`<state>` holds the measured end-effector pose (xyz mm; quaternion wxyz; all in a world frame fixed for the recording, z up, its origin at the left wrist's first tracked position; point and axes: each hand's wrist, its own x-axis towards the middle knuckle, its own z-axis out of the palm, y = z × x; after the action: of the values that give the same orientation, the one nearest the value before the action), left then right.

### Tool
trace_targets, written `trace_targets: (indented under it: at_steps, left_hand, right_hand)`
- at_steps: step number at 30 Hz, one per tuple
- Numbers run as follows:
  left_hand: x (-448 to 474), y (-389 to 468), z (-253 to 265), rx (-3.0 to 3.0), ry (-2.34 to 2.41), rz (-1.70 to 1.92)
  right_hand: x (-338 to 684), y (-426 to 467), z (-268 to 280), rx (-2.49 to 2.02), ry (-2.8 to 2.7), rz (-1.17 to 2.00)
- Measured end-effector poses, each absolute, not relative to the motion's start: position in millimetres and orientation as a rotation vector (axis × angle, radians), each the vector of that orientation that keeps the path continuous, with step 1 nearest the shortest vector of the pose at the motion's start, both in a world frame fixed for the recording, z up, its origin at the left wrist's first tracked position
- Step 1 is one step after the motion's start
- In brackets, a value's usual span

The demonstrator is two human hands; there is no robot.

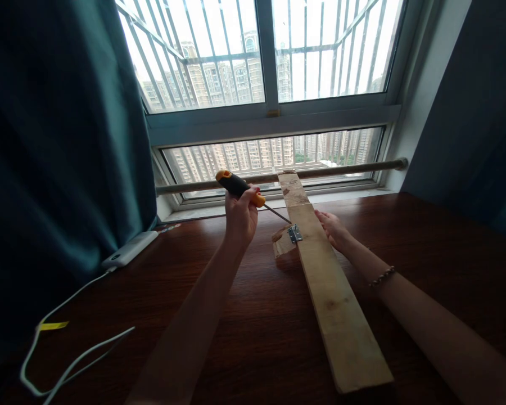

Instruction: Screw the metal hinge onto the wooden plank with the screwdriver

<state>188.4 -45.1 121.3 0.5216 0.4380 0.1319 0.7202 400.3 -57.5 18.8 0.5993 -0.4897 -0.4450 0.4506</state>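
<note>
My left hand (242,216) is closed around a screwdriver (236,184) with a black and orange handle. Its thin shaft slants down to the right, and the tip is at or close to the upper edge of a small metal hinge (295,233). The hinge bridges a long pale wooden board (333,292) and a short wood piece (283,245) on the board's left. Against the right edge of the board rests my right hand (331,228), fingers stretched out and partly hidden behind the wood. A beaded bracelet is on the right wrist.
The dark brown wooden surface (253,326) lies below a barred window. A metal rail (354,168) crosses in front of the glass near the board's far end. On the left are a white power bank (130,249), a white cable (71,304) and a dark curtain (59,140).
</note>
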Motion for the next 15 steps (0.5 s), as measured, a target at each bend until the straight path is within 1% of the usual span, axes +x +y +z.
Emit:
trace_targets:
  at_steps: [2,4,11,15]
  left_hand:
    - [191,-41,116,1.035,0.314,1.721]
    - [192,-39,112,1.044,0.284,1.698]
    - [198,-45,110,1.127,0.234,1.678]
    - [201,-49,110,1.151,0.225,1.678]
  right_hand:
    - [398,-65,15,-1.070,-1.039,1.330]
    - [396,-73,14,-1.052,-1.040,1.427]
    - [397,-73,12,-1.049,-0.975,1.373]
    - [400,-67,10,-1.056,-0.923,1.432]
